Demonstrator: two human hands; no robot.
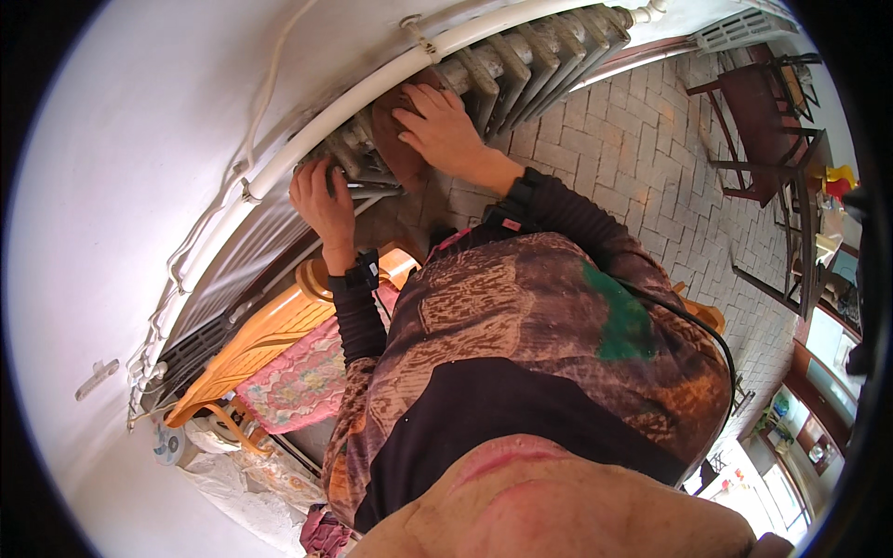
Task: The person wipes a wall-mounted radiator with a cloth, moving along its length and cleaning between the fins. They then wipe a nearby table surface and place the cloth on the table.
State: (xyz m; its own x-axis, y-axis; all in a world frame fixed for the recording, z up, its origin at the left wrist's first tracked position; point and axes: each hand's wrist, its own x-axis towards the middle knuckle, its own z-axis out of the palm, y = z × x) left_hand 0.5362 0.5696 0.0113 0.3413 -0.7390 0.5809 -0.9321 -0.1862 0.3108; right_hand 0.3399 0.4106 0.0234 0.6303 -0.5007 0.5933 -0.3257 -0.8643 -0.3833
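My left hand (323, 202) is at the top of a grey cast-iron radiator (345, 150), below a white heating pipe (391, 84). Its fingers bend over the metal, and whatever lies under them is hidden. My right hand (443, 132) rests with spread fingers on a reddish-brown piece (394, 143) that hangs down over the radiator's fins. Whether this is cloth or a board I cannot tell, nor whether the fingers pinch it. Further right, more radiator sections (530, 66) stand bare.
A wooden bench (237, 349) with a pink floral cushion (300, 380) stands at the left. Grey brick-pattern floor (593, 132) spreads to the right, where dark wooden chairs (760, 132) stand. Thin cables (268, 84) run along the white wall. A black cable (725, 342) passes beside my body.
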